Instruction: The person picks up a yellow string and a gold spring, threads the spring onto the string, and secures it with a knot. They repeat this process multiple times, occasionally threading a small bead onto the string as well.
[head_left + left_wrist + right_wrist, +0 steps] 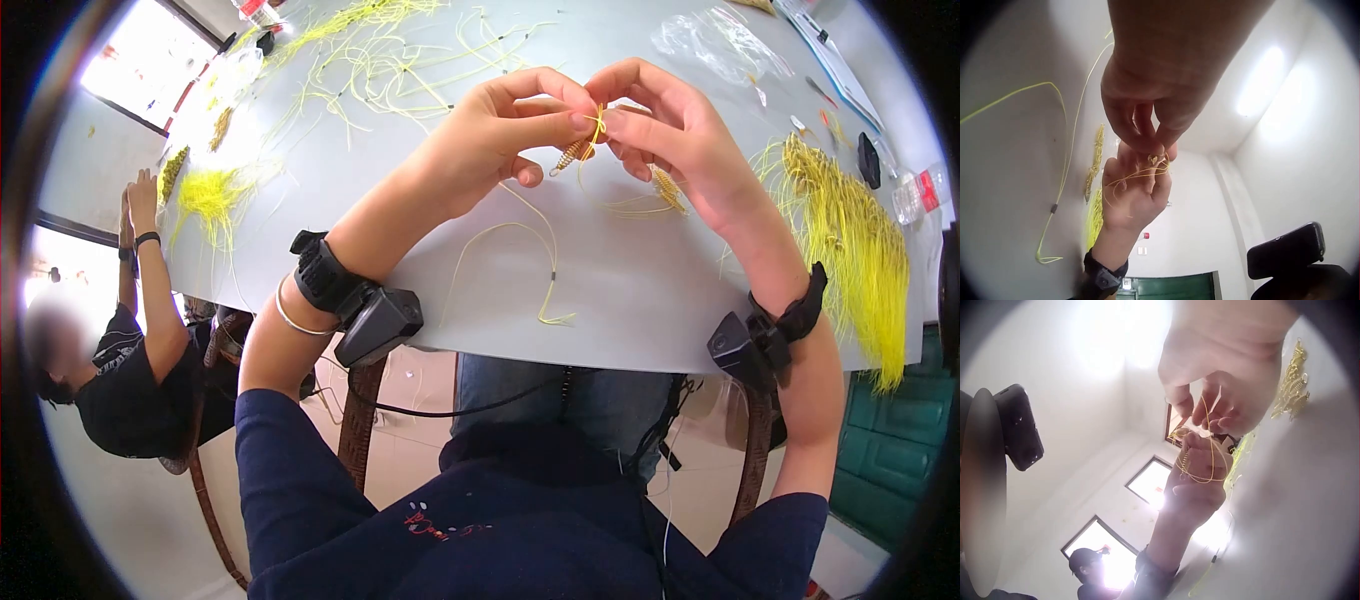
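Both hands meet above the table. My left hand [485, 135] pinches a thin yellow cord [600, 122] between thumb and forefinger, while a small coiled metal spring [570, 157] hangs beneath its fingertips. My right hand [672, 128] pinches the same cord from the other side, thumb against forefinger, its other fingers loosely bent. Loops of the cord [1227, 469] droop around the left hand in the right wrist view, with the spring [1185, 459] beside its fingers. Fingertips partly hide where cord and spring join. Beneath the right hand lies a small pile of springs [667, 190].
A yellow cord with a dark bead [553, 275] lies nearest me. To the right hangs a big bundle of yellow cords [865, 250], near a bottle [915, 195]. Loose cords [400, 75] and a plastic bag [720, 45] lie farther back. Another person [140, 380] works at left.
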`<state>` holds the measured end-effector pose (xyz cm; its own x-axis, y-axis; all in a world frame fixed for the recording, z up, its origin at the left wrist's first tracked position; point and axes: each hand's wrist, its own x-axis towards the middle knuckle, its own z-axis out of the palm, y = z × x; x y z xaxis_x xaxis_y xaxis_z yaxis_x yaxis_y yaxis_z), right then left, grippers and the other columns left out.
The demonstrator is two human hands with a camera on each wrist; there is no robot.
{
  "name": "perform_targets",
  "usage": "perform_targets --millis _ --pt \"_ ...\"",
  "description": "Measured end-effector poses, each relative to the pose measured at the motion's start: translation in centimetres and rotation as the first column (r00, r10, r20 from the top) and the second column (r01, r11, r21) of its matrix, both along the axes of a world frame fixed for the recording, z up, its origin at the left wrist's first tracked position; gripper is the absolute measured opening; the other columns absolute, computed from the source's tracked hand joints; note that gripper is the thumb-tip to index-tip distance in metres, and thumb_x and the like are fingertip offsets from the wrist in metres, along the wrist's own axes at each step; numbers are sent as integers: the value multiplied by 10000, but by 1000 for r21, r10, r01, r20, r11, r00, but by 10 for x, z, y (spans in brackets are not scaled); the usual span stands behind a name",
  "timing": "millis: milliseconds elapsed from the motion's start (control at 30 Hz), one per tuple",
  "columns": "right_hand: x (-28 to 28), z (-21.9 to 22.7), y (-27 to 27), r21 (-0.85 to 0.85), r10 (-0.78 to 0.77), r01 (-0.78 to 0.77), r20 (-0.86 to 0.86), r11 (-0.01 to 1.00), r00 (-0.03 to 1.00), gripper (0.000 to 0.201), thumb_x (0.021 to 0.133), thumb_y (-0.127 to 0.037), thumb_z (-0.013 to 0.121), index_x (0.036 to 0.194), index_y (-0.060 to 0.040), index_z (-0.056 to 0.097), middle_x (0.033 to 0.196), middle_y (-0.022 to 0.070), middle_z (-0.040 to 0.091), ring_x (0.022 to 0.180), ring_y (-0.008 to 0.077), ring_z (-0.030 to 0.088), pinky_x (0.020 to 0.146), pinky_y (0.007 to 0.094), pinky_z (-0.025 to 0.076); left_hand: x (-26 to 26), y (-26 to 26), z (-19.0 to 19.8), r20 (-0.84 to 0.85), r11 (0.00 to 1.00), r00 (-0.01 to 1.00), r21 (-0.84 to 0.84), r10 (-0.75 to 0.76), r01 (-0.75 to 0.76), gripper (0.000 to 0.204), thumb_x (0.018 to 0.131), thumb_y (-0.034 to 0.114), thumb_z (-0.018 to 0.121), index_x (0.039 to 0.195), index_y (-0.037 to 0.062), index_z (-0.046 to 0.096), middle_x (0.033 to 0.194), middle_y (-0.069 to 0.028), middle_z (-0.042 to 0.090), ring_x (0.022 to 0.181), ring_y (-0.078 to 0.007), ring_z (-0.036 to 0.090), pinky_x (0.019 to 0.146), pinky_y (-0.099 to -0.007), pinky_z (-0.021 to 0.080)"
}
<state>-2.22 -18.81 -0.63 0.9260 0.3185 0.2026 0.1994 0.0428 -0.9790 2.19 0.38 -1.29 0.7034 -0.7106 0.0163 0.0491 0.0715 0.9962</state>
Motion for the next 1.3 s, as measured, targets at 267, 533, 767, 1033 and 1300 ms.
perform_targets --millis 267,533,767,1033,1300 --pt "-3 -7 9 125 -102 105 -32 987 994 109 850 -154 558 897 -58 535 807 16 575 657 42 472 499 175 333 -2 0 2 69 1000 998 20 10 -12 40 897 144 542 909 106 542 938 -53 599 822 -82 556 423 -141 336" --pt "-6 -11 11 432 -56 155 -233 888 971 55 871 -138 510 876 -83 507 791 -1 549 653 47 455 530 204 346 -3 -2 4 143 999 990 44 -21 15 42 875 131 563 892 100 541 920 -66 617 785 -87 578 423 -152 352" --pt "9 3 -15 650 -152 219 -160 728 975 181 894 -121 504 1056 -41 489 710 -27 418 714 78 445 678 219 378 -6 -5 5 176 995 982 86 -73 58 50 861 118 583 861 94 539 912 -85 625 754 -85 580 419 -145 344" --pt "10 27 -31 867 -199 175 -90 467 976 198 905 -18 445 1103 -37 442 670 28 440 565 99 428 484 177 401 -16 -9 14 175 978 963 58 -206 199 417 836 155 638 1199 44 465 826 -65 594 692 -58 524 419 -131 271" --pt "8 23 -34 793 -84 116 -82 599 993 195 911 -33 446 1104 -52 461 664 22 429 555 83 396 462 177 367 -15 -6 6 313 916 862 92 -398 389 542 828 251 645 1248 -16 429 668 -2 519 609 -51 463 545 -204 364"
